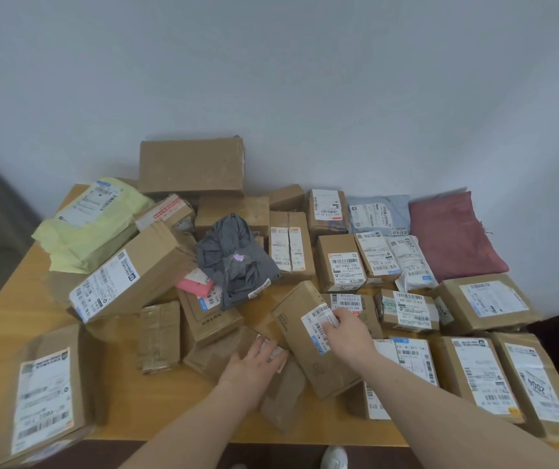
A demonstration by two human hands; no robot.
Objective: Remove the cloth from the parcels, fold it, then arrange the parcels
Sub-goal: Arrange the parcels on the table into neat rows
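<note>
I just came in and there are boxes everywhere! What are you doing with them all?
A person is sorting parcels on a wooden table. The right hand holds a tilted cardboard box by its label end, and the left hand rests on a smaller box beside it. The red cloth already lies folded at the far right by the wall. Parcels on the right lie in rows; those on the left are still a jumbled heap.

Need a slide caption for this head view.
Both hands sorting parcels on the table; folded red cloth set aside.
</note>
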